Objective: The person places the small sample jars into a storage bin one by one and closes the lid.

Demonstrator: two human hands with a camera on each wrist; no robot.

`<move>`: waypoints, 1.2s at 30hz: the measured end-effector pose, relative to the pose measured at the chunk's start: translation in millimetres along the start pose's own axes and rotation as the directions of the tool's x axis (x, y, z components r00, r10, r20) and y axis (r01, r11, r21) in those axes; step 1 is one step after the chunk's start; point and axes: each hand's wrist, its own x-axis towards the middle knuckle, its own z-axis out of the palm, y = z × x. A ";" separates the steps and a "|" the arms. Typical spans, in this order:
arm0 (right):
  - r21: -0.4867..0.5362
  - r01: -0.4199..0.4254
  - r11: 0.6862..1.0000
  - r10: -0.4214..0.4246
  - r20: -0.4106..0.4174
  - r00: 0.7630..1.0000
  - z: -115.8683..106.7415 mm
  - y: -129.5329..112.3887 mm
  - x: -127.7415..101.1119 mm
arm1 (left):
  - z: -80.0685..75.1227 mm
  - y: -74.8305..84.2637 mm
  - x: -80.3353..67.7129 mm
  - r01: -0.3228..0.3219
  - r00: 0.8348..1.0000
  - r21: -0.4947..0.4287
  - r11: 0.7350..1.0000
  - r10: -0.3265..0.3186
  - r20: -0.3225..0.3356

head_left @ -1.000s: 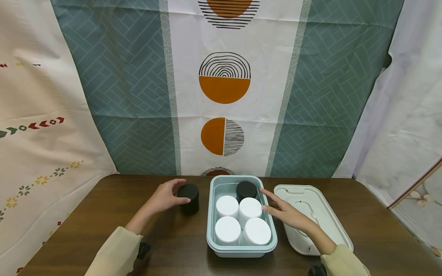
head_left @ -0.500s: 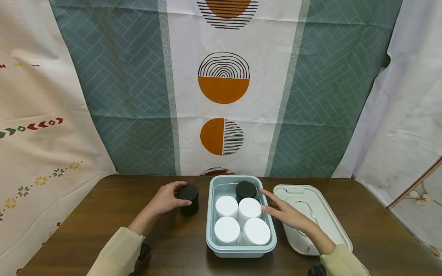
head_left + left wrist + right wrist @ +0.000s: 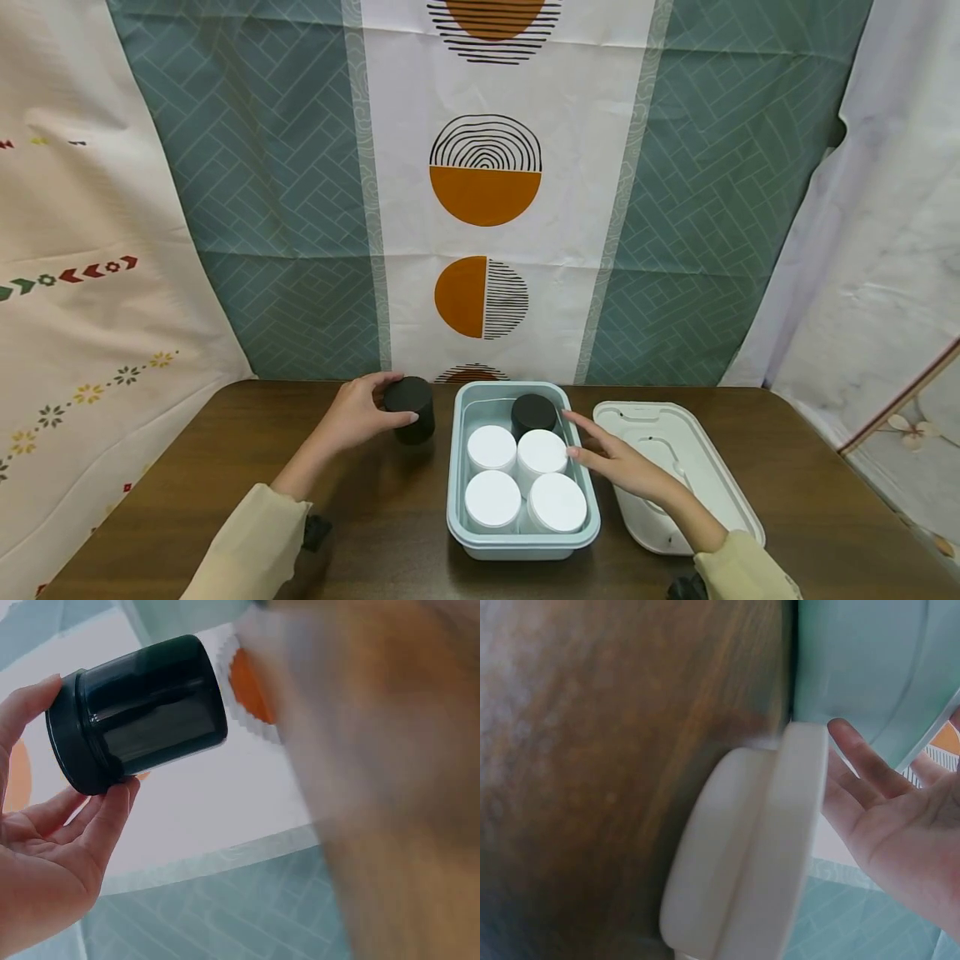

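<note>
black jar (image 3: 410,408) outside bin (image 3: 457,467) of jars

The head view was bright and evenly lit, with soft light and only faint shadows under the blue bin (image 3: 457,500) and the sleeves on the dark tabletop (image 3: 375,533). The wide lens bent the curtains outward at the edges. In the left wrist view the black jar (image 3: 139,712) was fairly sharp, with a pale reflection on its side, while the tabletop (image 3: 390,787) was a brown blur. The right wrist view was soft everywhere; the white lid (image 3: 742,847) and the wood (image 3: 592,750) were out of focus.
</note>
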 end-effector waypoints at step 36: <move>0.048 -0.009 0.999 0.009 0.010 1.000 1.1 0.9 0.9 | 54.5 61.4 43.0 -0.048 0.999 -0.185 0.981 0.051 0.011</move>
